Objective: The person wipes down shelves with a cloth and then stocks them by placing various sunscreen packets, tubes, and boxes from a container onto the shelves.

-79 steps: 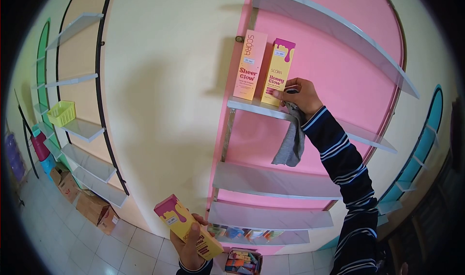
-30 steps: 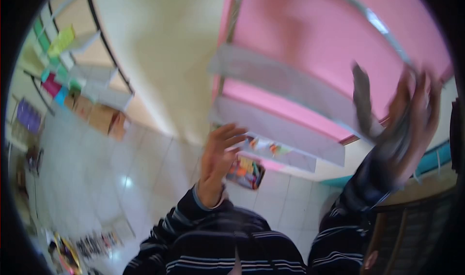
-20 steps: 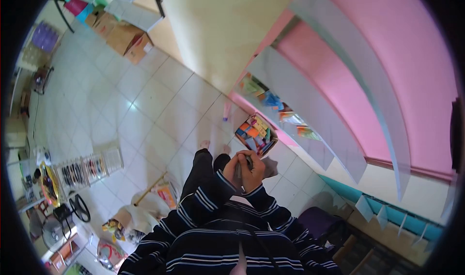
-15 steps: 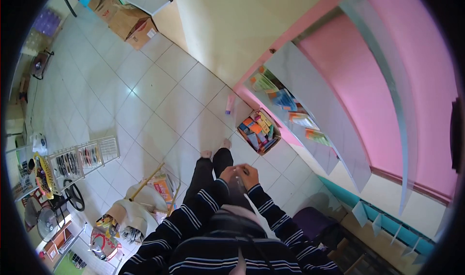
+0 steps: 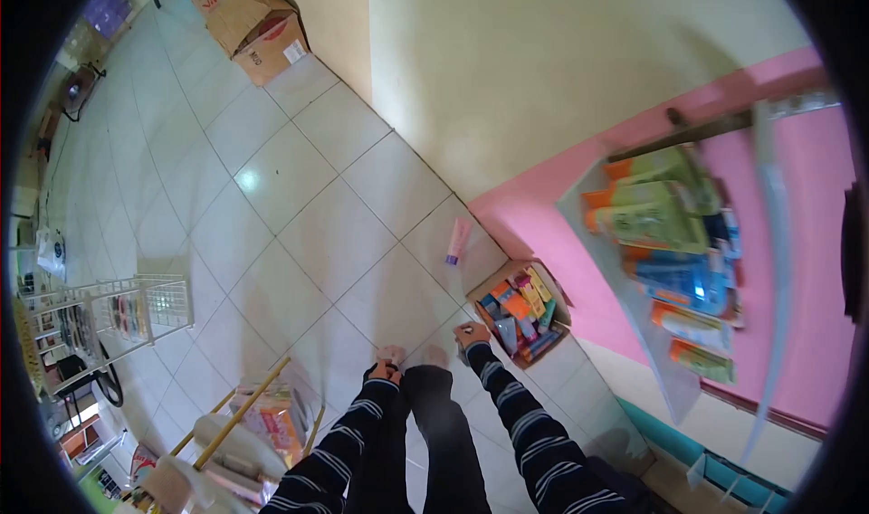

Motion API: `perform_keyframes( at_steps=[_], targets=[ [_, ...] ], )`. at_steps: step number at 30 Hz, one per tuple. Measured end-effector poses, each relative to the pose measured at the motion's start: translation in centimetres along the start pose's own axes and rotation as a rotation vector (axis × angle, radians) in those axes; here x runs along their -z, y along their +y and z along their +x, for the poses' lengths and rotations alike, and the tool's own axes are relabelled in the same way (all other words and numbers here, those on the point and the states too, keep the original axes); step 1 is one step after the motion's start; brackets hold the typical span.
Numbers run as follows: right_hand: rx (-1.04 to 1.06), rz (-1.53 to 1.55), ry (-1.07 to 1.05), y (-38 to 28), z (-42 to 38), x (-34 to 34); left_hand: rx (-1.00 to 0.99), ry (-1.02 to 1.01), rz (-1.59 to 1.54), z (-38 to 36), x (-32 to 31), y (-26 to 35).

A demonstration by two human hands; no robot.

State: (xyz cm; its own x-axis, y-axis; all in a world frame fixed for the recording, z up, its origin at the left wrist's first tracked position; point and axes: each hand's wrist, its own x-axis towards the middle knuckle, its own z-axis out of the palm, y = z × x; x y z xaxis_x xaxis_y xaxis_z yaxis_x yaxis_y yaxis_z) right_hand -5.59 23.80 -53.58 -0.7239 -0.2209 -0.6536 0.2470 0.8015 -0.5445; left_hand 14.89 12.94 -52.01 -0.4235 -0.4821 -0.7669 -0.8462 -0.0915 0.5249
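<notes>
My left hand (image 5: 384,372) is low beside my left leg, in front of a bare foot, its fingers curled in. My right hand (image 5: 471,335) is curled closed just left of an open cardboard box (image 5: 563,326) on the floor. Whether either hand holds anything is too small to make out. Several small colourful packs and tubes (image 5: 516,303) fill the box. A pink tube with a purple cap (image 5: 458,241) lies alone on the tiles beyond it.
At right, a wall shelf (image 5: 625,306) carries green, blue and orange tubes (image 5: 652,215). A large brown carton (image 5: 272,48) stands by the far wall. At left are a white wire rack (image 5: 167,301) and a wooden-armed chair (image 5: 244,410) with packages.
My hands were together at my waist; they have come apart and reached down and forward, the right one towards the box. The view has tilted and moved closer to the shelf and box.
</notes>
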Motion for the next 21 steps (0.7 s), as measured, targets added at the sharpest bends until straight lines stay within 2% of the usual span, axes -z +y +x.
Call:
perform_keyframes(
  at_steps=[1, 2, 5, 7, 10, 11, 13, 15, 17, 21],
  targets=[
    [0.044, -0.065, 0.068, 0.6, 2.3, -1.8, -0.014, -0.013, 0.003, 0.6, -0.8, -0.6],
    [0.047, -0.064, 0.070, 0.7, 4.3, -3.1, -0.111, 0.004, 0.043, 0.1, -1.5, -0.2],
    [0.018, -0.153, 0.105, -0.6, 10.5, -5.8, -0.345, -0.017, 0.301, -2.2, -1.1, 6.1],
    [-0.005, -0.188, 0.292, -1.2, 13.1, -7.4, -0.414, -0.103, 0.463, -2.5, -1.7, 7.0],
    [-0.111, -0.182, 0.271, 0.4, 19.0, -9.5, -0.413, -0.118, 0.327, -1.8, -1.1, 7.2],
    [-0.179, -0.192, 0.290, 0.8, 20.6, -10.2, -0.418, -0.107, 0.330, -1.7, -0.6, 7.3],
    [-0.213, -0.153, 0.287, 1.0, 22.5, -10.6, -0.532, 0.069, 0.358, -1.8, 0.6, 7.5],
    [-0.262, -0.184, 0.387, 0.8, 23.5, -10.9, -0.528, 0.040, 0.426, -2.2, 1.3, 7.5],
    [-0.238, -0.150, 0.387, 2.1, 25.1, -12.1, -0.573, 0.011, 0.475, -2.1, 1.9, 6.7],
    [-0.101, 0.037, 0.329, 4.0, 24.8, -14.2, -0.446, 0.056, 0.356, -2.1, 1.3, 6.3]
  ],
)
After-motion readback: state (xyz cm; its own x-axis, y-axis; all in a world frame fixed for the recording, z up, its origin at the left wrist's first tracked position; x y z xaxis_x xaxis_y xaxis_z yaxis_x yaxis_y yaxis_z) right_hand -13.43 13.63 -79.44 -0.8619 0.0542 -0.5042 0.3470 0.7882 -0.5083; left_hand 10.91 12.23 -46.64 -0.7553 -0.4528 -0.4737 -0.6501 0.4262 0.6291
